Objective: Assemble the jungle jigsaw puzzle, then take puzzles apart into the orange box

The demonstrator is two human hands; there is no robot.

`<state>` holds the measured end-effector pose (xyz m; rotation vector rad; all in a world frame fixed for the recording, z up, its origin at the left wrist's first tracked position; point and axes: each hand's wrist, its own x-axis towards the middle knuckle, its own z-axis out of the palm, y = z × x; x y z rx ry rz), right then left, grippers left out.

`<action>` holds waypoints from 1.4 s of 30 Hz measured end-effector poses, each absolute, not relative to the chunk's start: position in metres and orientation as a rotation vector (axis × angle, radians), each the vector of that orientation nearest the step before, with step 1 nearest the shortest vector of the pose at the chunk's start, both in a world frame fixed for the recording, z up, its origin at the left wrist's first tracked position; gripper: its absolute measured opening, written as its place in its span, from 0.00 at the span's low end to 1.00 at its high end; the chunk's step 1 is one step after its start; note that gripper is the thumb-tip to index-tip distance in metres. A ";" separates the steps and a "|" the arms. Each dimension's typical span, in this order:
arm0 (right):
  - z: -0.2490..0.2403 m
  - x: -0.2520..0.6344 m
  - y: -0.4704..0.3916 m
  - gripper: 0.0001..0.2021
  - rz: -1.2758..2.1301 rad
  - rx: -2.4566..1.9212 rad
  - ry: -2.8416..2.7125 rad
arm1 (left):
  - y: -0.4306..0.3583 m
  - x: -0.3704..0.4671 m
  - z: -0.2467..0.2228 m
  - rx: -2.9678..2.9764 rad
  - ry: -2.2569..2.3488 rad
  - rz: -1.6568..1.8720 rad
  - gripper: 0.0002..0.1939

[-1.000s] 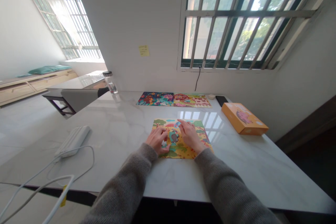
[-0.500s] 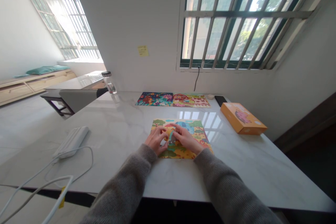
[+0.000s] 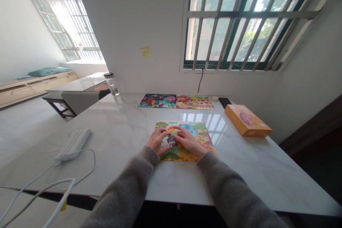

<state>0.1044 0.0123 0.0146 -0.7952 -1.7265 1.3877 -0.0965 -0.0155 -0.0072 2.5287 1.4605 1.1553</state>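
Note:
A colourful puzzle board (image 3: 193,155) with animals and trees lies flat near the table's front edge. My right hand (image 3: 188,141) rests over its middle, thumb and fingers pinched on a small grey puzzle piece (image 3: 171,139). Over the board's left part is my left hand (image 3: 158,141), its thumb and fingers curved apart around a pale area, close to the piece. Whether the left fingers touch the piece cannot be made out.
Two finished picture boards, one dark (image 3: 157,101) and one bright (image 3: 195,102), lie at the back. An orange box (image 3: 248,121) and black phone (image 3: 224,102) are right; a bottle (image 3: 111,84) and white power strip (image 3: 73,145) with cables are left.
The small piece between my hands has turned and moved slightly left, showing its grey side more. My left fingers have shifted a little; both arms stay in place.

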 end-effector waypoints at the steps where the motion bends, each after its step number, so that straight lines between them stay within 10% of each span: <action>1: 0.015 0.107 0.013 0.23 1.307 -0.808 -1.783 | -0.015 -0.097 -0.007 2.509 1.438 1.167 0.20; 18: 0.002 0.116 0.017 0.18 0.430 -0.765 -2.349 | -0.008 -0.130 -0.008 2.393 1.397 1.031 0.20; 42: 0.002 0.104 0.007 0.12 0.336 -0.916 -2.514 | -0.011 -0.134 -0.021 2.498 1.635 0.724 0.12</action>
